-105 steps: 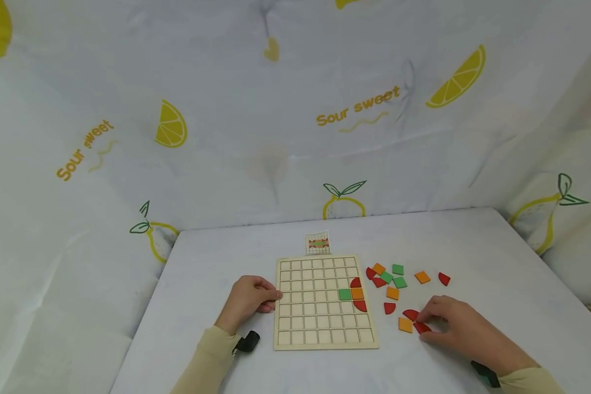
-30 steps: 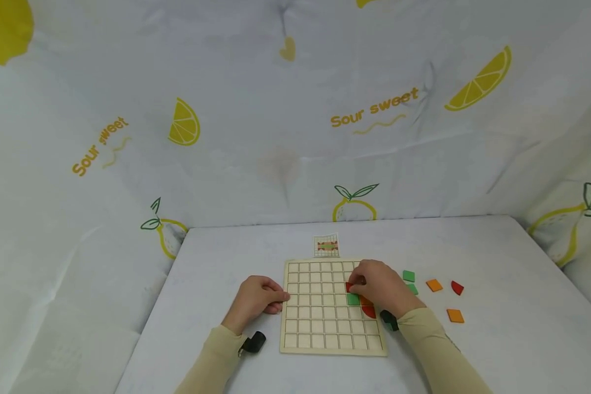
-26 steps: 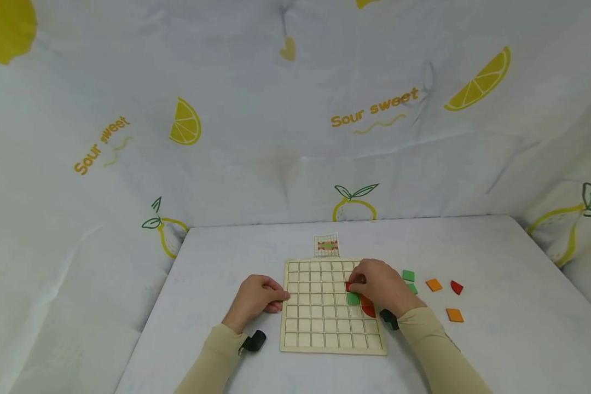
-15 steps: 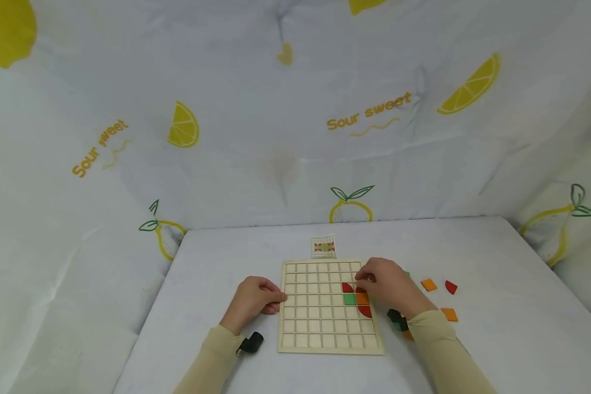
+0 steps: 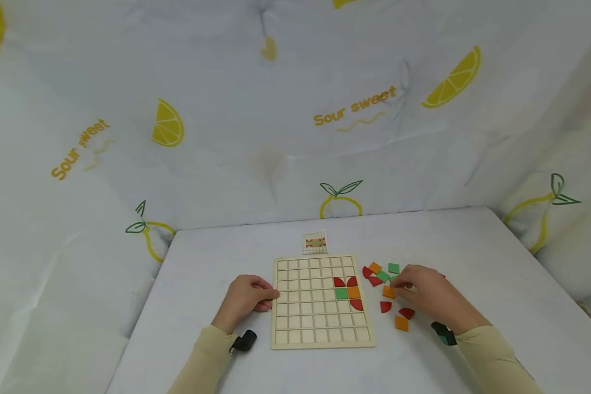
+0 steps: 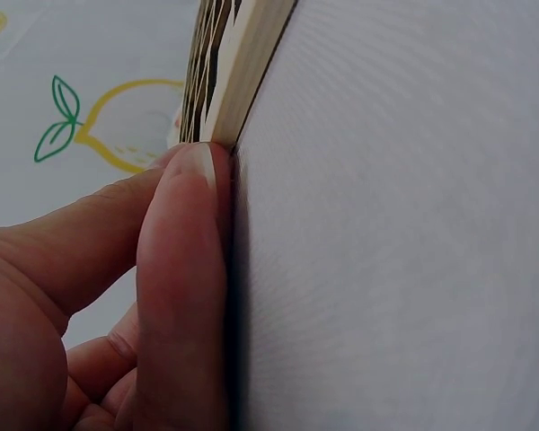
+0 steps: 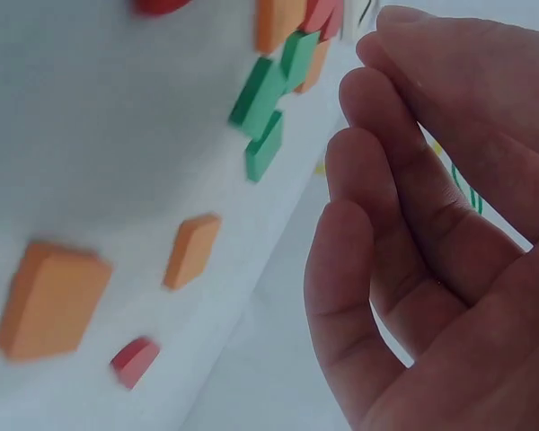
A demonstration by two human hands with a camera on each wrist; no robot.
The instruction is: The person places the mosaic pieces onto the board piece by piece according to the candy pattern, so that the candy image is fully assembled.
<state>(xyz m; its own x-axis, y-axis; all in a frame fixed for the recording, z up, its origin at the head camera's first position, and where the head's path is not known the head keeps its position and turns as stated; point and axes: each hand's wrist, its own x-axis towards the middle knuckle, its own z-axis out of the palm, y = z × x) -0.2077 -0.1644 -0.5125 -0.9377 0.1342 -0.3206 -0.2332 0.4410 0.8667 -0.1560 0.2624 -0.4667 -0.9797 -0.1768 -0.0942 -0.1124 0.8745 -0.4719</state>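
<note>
A wooden grid board (image 5: pixel 307 323) lies flat on the table. At its left edge, the left hand (image 5: pixel 248 298) pinches the rim; the left wrist view shows the thumb (image 6: pixel 181 260) and index fingertip meeting at the board's side. Toward the right of the grid sit a green square tile (image 5: pixel 341 294), an orange square tile (image 5: pixel 353 292) and three red quarter-circle tiles (image 5: pixel 339 282). Over the loose tiles hovers the right hand (image 5: pixel 426 290), fingers loosely bent and holding nothing, its fingertips near an orange tile (image 5: pixel 388 292). Part of the loose tiles is hidden behind this hand.
A small pattern card (image 5: pixel 314 242) stands behind the board's far edge. Loose red, green and orange tiles lie right of the board, among them a red quarter-circle (image 5: pixel 386 307) and an orange square (image 5: pixel 401 323). A white lemon-print cloth (image 5: pixel 216 164) hangs behind the table.
The right hand carried a red quarter-circle tile from the loose pile, left it on the grid above the green tile, then moved back right over the loose tiles. The left hand stayed put.
</note>
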